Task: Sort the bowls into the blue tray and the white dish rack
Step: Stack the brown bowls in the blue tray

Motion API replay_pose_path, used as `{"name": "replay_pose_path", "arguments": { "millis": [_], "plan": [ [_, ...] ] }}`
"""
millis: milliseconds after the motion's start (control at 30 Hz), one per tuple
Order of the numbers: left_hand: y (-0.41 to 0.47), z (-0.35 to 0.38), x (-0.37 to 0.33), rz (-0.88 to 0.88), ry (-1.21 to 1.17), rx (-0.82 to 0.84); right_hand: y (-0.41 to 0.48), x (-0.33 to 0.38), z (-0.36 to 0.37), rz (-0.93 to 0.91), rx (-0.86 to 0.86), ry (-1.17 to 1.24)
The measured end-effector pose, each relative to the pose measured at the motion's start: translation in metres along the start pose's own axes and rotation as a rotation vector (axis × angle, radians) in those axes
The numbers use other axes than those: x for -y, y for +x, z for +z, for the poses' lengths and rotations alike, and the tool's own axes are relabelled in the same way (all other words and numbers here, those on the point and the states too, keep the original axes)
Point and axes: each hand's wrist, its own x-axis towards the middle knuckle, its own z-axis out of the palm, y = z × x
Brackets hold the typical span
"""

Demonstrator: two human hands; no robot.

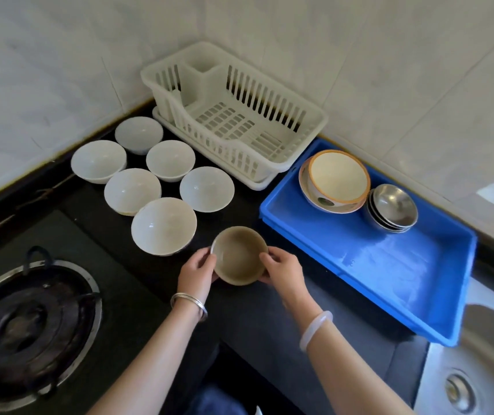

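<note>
A small brown bowl (237,254) is at the counter's front, gripped on its left side by my left hand (197,272) and on its right side by my right hand (284,272). Several white bowls (163,224) stand upright in a cluster to the left of it. The white dish rack (233,115) sits in the corner with nothing in it. To the right lies the blue tray (389,265). At the tray's far end sits an orange-rimmed cream bowl (340,176) nested in a patterned bowl, beside a stack of steel bowls (392,209).
A gas burner (27,322) with a dark pan support fills the lower left. A steel sink (476,381) lies at the lower right, past the tray. Tiled walls close the corner behind the rack.
</note>
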Motion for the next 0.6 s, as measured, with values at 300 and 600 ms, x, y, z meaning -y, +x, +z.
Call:
{"name": "replay_pose_path", "arguments": {
  "millis": [300,600],
  "plan": [
    [-0.027,0.127,-0.024,0.047,0.048,0.347,-0.008,0.007,-0.122,-0.080,-0.316,0.292],
    [-0.061,0.267,-0.001,-0.174,0.140,0.592,-0.017,-0.023,-0.231,0.012,-0.563,0.613]
  ]
}}
